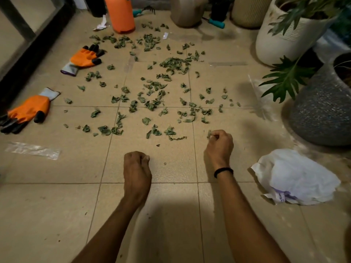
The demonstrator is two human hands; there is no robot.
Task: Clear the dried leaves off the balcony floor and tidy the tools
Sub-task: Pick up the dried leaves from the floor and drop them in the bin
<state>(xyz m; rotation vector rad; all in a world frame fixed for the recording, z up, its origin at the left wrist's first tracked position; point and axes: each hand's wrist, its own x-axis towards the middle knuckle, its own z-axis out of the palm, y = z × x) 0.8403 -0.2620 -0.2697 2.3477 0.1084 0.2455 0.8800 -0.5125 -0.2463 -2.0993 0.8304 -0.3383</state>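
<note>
A leaf is pinched by the fingers of the right hand; those of the left hand are curled, and whether anything is held cannot be told. Leaves are scattered over the floor beyond, a glove lying left.

leaves mid-floor, gloves left, pots right

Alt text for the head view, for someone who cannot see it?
A person's right hand pinches a dried leaf over a tiled floor strewn with dried leaves, the left hand fisted beside it. Two orange gloves lie left; plant pots and crumpled white paper right.
</note>
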